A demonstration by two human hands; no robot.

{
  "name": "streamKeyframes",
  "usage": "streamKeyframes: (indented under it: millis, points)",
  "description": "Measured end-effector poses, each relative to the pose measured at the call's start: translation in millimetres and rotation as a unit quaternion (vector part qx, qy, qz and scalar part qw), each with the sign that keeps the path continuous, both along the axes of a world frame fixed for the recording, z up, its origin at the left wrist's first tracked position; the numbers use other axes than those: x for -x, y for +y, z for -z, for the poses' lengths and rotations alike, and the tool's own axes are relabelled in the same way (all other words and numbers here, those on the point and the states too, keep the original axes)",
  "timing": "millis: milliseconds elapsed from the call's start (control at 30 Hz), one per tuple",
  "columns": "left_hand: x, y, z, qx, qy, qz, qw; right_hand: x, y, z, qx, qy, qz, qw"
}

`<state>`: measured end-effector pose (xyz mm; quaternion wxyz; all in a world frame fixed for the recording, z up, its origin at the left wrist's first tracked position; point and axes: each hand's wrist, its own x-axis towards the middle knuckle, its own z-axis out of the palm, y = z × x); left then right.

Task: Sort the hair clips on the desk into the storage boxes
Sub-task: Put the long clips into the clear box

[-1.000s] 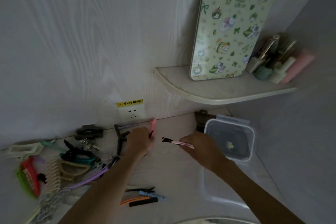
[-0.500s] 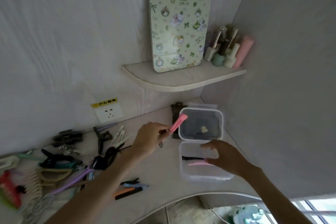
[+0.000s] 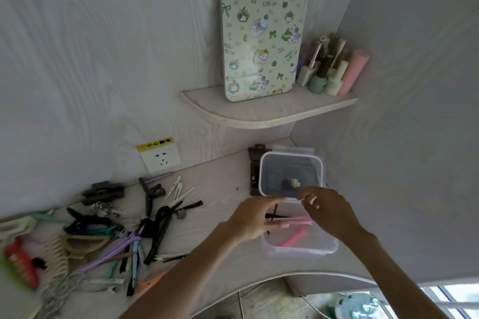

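near clear storage box (image 3: 300,247) sits on tabletop (image 3: 215,189) at about 4 o'clock of frame centre, holding pink clips (image 3: 294,237) and a black clip (image 3: 274,216) lying across its top edge area. second clear box (image 3: 291,173) directly behind it at 12 o'clock, touching or nearly so, with a small cream clip (image 3: 295,182) inside. dark brown item (image 3: 255,171) against that box's 9 o'clock side. left hand (image 3: 252,220) over the near box's 9 o'clock rim, fingers spread loose and reaching toward the black clip; can't tell if they actually touch it, motion blur. right hand (image 3: 330,212) over the box's 1 o'clock corner, thumb and forefinger tips curled close together, nothing clearly pinched between them. unsorted clip pile (image 3: 108,230) well apart at 9 o'clock on the tabletop: black claws, purple long clips, beige claw, white snap clips, red-green clip at far left edge. wall socket (image 3: 160,158) with yellow label at 11 o'clock of the pile. corner shelf (image 3: 259,114) above the boxes at 12 o'clock, carrying a green cartoon-print tin (image 3: 263,33) leaning upright on the wall and a cluster of cosmetic bottles (image 3: 329,67) at its 3 o'clock.
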<state>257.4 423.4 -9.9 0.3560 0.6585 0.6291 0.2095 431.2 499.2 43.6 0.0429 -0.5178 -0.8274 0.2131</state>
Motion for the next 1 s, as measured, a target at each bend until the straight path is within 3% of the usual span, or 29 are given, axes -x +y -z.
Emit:
streamKeyframes:
  millis: [67,133,267,367,600,733,800,867,1000]
  points:
    - [15,-12,-5,-0.031,-0.081,-0.070,0.994,13,-6,-2,0.002,-0.002,-0.030,1.000]
    - [39,-28,1,-0.073,-0.101,-0.168,0.978,33,-12,1,-0.006,0.015,-0.076,0.997]
    - [97,-80,30,-0.104,0.101,-0.327,0.934,94,-29,19,0.013,0.054,-0.197,0.979]
    - [122,-117,43,-0.069,0.205,-0.323,0.921,143,-45,48,0.017,0.041,-0.283,0.958]
    - [152,-147,41,-0.066,0.331,-0.346,0.876,225,-53,109,-0.035,-0.078,-0.424,0.902]
    - [159,-139,33,-0.022,0.394,-0.290,0.872,230,-44,119,-0.114,-0.001,-0.431,0.895]
    - [156,-134,31,-0.005,0.375,-0.273,0.886,229,-42,112,-0.158,-0.023,-0.421,0.893]
    - [151,-125,32,0.015,0.342,-0.261,0.902,227,-42,105,-0.131,-0.044,-0.410,0.902]
    - [149,-113,36,0.068,0.348,-0.291,0.889,216,-36,101,-0.041,-0.083,-0.321,0.943]
